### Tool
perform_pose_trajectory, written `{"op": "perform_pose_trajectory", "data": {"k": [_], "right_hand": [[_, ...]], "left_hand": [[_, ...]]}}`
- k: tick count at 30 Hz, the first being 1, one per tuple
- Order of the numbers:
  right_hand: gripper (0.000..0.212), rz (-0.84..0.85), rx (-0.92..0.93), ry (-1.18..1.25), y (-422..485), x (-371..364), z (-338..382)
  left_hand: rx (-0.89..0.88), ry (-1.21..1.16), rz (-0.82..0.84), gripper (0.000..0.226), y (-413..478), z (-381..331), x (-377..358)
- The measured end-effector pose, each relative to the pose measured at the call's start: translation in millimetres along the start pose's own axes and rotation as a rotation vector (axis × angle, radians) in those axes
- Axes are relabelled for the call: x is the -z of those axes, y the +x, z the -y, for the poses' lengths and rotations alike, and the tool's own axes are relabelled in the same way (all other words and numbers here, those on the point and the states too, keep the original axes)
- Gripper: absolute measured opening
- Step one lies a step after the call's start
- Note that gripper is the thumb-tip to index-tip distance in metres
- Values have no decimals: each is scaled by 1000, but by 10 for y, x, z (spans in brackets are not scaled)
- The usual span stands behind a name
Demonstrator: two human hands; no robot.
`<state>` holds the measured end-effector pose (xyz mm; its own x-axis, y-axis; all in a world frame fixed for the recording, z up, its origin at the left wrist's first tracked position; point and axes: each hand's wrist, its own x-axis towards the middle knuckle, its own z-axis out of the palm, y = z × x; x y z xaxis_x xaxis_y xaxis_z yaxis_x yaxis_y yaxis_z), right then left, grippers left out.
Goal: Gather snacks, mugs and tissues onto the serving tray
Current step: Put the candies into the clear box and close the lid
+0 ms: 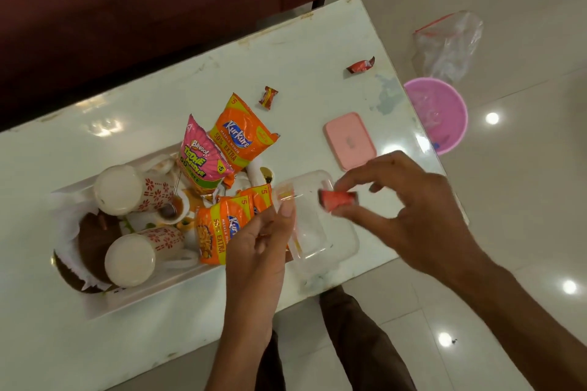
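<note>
The white serving tray (143, 298) lies on the pale table and holds two overturned floral mugs (122, 189) (139, 255), white tissues (65, 225), a brown holder, an orange Kurkure packet (239, 135), a pink Bingo packet (198, 157) and further orange packets (216, 232). My left hand (259, 244) grips the left rim of a clear plastic box (320, 228) just right of the tray. My right hand (409, 209) pinches a small red wrapped candy (336, 199) above that box.
The box's pink lid (349, 140) lies beyond it. Two more wrapped candies (268, 97) (360, 65) sit further along the table. On the tiled floor past the table's right end stand a pink bin (440, 114) and a clear plastic bag (448, 44). A maroon sofa borders the far side.
</note>
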<state>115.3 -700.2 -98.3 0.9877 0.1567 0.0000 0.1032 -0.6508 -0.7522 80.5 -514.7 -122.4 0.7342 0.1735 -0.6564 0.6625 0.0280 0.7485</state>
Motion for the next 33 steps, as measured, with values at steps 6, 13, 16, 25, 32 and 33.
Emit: {"op": "perform_pose_trajectory", "data": {"k": [6,13,16,25,32,33], "right_hand": [[30,173,60,-235,135,-152,204],[20,-153,-177,-14,418,61,-157],[15,-207,-271,-42,785,40,-578],[52,100,-267,-548,1851,-278,-1651],[30,93,-225,-629,1934,-420,-1868],[27,81,-239,-621,1917,-414,-1842]], "left_hand": [[-17,64,10,54,-3,15,-128],[-2,22,25,59,66,-3,-82],[12,14,33,73,91,-38,-30],[16,-83,-33,62,207,-131,157],[7,-133,-64,59,263,-153,208],[5,-132,-64,59,265,-148,212]]}}
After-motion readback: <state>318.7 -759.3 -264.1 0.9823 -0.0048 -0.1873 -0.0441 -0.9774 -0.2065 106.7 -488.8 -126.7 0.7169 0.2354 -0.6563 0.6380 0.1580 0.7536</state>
